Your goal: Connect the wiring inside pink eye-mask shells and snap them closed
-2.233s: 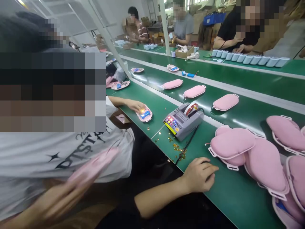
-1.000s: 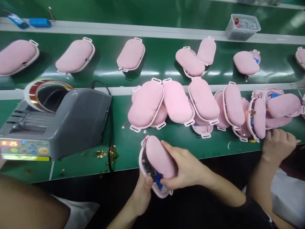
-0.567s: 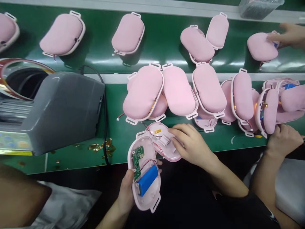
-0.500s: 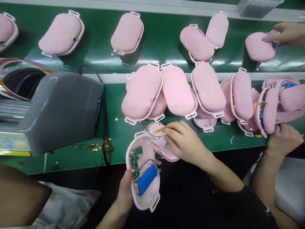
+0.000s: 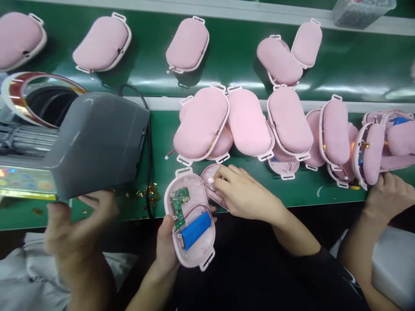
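My left hand (image 5: 167, 242) grips a pink oval shell (image 5: 197, 185), its open inside facing up. Within that shell are a green circuit board (image 5: 179, 201) and a blue battery (image 5: 196, 230) joined by thin wires. Beyond the shell's right edge lies a smaller pink cover half (image 5: 207, 172), partly hidden. My right hand (image 5: 241, 190) is over this cover, fingers curled and pressed together against its inner face. Whatever is under the fingertips is hidden.
Pink padded cases (image 5: 201, 123) lie piled along the bench, and more sit on the green belt behind (image 5: 188, 45). A grey tape dispenser (image 5: 103, 138) stands left, with a co-worker's blurred hand (image 5: 81, 233) below it. Another person's hand (image 5: 391, 194) is at right.
My right fingers have moved over the spot where yellow tape showed on the cover, hiding it. The shell has shifted slightly up and left. A co-worker's hand has appeared at the dispenser.
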